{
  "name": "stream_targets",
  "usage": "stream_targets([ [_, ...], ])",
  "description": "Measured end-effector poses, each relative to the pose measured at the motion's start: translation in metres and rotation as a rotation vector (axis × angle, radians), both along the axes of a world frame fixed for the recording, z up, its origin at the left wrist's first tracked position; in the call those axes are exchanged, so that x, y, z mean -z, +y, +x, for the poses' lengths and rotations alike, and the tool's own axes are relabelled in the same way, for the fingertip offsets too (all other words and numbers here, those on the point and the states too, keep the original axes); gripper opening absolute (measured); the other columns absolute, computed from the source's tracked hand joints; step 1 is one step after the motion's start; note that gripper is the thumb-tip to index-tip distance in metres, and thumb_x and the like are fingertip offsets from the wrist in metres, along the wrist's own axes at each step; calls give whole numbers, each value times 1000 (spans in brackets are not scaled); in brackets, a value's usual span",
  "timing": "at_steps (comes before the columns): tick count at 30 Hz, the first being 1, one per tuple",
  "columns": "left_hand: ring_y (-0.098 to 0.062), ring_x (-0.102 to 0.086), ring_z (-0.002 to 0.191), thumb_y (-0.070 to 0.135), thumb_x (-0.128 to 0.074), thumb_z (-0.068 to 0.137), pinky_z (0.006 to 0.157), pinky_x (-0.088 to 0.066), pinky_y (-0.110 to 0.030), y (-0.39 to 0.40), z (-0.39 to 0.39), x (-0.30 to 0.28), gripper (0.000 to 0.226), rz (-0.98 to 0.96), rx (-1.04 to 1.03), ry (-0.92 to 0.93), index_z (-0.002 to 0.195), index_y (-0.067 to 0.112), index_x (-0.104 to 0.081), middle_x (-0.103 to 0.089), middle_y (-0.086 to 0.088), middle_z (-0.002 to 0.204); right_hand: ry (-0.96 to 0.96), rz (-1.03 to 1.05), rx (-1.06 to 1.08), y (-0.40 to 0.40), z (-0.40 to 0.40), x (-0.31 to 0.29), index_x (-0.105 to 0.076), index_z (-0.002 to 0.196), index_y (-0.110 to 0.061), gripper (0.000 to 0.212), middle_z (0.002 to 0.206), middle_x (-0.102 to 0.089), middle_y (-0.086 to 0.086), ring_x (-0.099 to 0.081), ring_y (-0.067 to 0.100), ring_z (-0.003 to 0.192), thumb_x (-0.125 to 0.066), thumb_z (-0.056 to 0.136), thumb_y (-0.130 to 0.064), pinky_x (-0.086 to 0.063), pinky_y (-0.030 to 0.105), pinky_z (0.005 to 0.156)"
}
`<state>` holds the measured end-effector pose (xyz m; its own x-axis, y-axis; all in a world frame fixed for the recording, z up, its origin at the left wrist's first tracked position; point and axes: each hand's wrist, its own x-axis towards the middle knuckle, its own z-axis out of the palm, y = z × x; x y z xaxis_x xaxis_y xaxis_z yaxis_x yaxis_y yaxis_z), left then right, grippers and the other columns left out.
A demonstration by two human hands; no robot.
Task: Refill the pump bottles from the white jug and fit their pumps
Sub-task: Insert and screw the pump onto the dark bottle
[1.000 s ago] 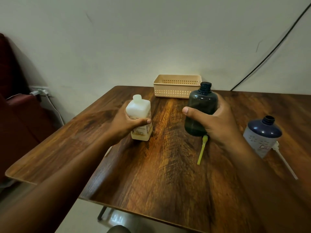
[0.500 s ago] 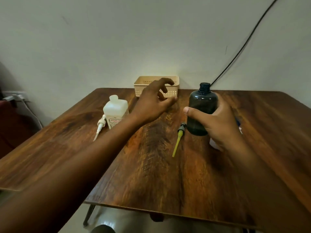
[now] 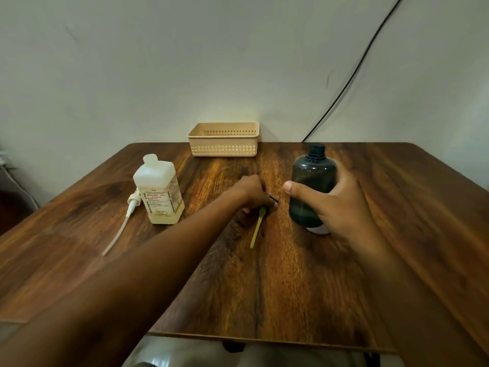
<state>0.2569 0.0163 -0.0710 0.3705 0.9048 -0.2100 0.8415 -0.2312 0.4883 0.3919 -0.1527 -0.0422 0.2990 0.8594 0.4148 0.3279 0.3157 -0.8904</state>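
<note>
My right hand (image 3: 341,205) grips a dark round bottle (image 3: 312,181) that stands upright on the wooden table (image 3: 264,287), its black neck uncovered. Just left of it, my left hand (image 3: 254,193) is down on the table with its fingers curled round the black head of a pump with a yellow tube (image 3: 257,229). The tube lies flat, pointing toward me. A white jug (image 3: 160,189) with a printed label stands at the left, without a cap. A white pump with a long tube (image 3: 124,221) lies against the jug's left side.
A beige perforated basket (image 3: 224,140) sits at the table's far edge against the wall. A black cable (image 3: 352,72) runs up the wall at the right. Something white (image 3: 318,230) shows behind my right hand at the dark bottle's base.
My left hand let go of the white jug, swung right past the basket and came down on the yellow-tubed pump's head. My right hand kept its hold on the dark bottle.
</note>
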Motion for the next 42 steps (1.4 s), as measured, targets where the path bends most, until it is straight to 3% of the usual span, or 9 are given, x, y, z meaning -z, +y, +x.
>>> stream_targets([
  [6, -26, -78, 89, 12, -81, 87, 67, -65, -30, -5, -5, -6, 26, -62, -44, -89, 110, 6, -70, -74, -13, 104, -14, 3, -24, 2, -6, -1, -56, 117, -41, 60, 101, -63, -35, -60, -15, 93, -88, 67, -45, -48, 4, 61],
  [11, -28, -72, 92, 2, -76, 88, 89, -64, -44, -2, -40, -42, 21, -57, -125, -368, 108, -3, -77, -76, -21, 110, 37, -24, -59, 11, -16, 3, -58, 120, -41, 64, 108, -68, -19, -66, 3, 100, -89, 65, -45, -57, 32, 81],
  [14, -24, -68, 89, 0, -77, 86, 84, -63, -39, -1, -68, -79, 19, 14, -153, -511, 104, -5, -78, -76, -19, 109, 10, -35, -83, 15, -28, 3, -55, 111, -50, 56, 104, -65, -31, -61, -12, 96, -87, 65, -49, -51, 20, 74],
  [17, -21, -69, 84, 1, -80, 84, 73, -64, -28, -5, -96, -121, 15, 73, -133, -606, 99, -2, -78, -77, -13, 100, 22, -50, -95, 23, -43, 2, -54, 109, -52, 55, 103, -65, -27, -61, -12, 95, -88, 66, -46, -50, 22, 76],
  [22, -24, -78, 101, 5, -79, 87, 89, -64, -33, -31, -135, -190, 18, 197, -11, -759, 104, 1, -76, -80, -11, 104, 31, -60, -160, 36, -72, 0, -54, 129, -31, 70, 119, -64, -11, -61, 7, 108, -88, 69, -37, -51, 28, 87],
  [27, -20, -78, 103, 9, -78, 88, 96, -61, -33, -67, -153, -239, 24, 305, 96, -837, 110, 0, -74, -80, -11, 109, 32, -83, -191, 43, -100, 0, -48, 132, -35, 73, 122, -58, -14, -57, 8, 108, -87, 71, -36, -47, 22, 79],
  [32, -22, -78, 103, 11, -76, 90, 98, -61, -38, -91, -156, -254, 25, 398, 142, -836, 112, -1, -74, -79, -14, 111, 12, -73, -204, 41, -117, -3, -49, 126, -37, 66, 112, -56, -23, -57, 1, 99, -86, 73, -35, -44, 14, 72],
  [36, -24, -78, 104, 9, -76, 90, 99, -60, -40, -95, -156, -250, 32, 384, 127, -838, 118, -6, -71, -78, -15, 111, 2, -67, -196, 39, -122, -6, -51, 132, -30, 69, 116, -58, -18, -57, 2, 101, -87, 73, -34, -44, 14, 74],
  [42, -23, -78, 103, 7, -77, 89, 98, -61, -39, -90, -154, -243, 35, 351, 108, -842, 120, -7, -70, -78, -15, 112, -5, -43, -206, 36, -124, -10, -50, 129, -34, 67, 112, -55, -23, -56, -1, 99, -86, 73, -33, -42, 13, 72],
])
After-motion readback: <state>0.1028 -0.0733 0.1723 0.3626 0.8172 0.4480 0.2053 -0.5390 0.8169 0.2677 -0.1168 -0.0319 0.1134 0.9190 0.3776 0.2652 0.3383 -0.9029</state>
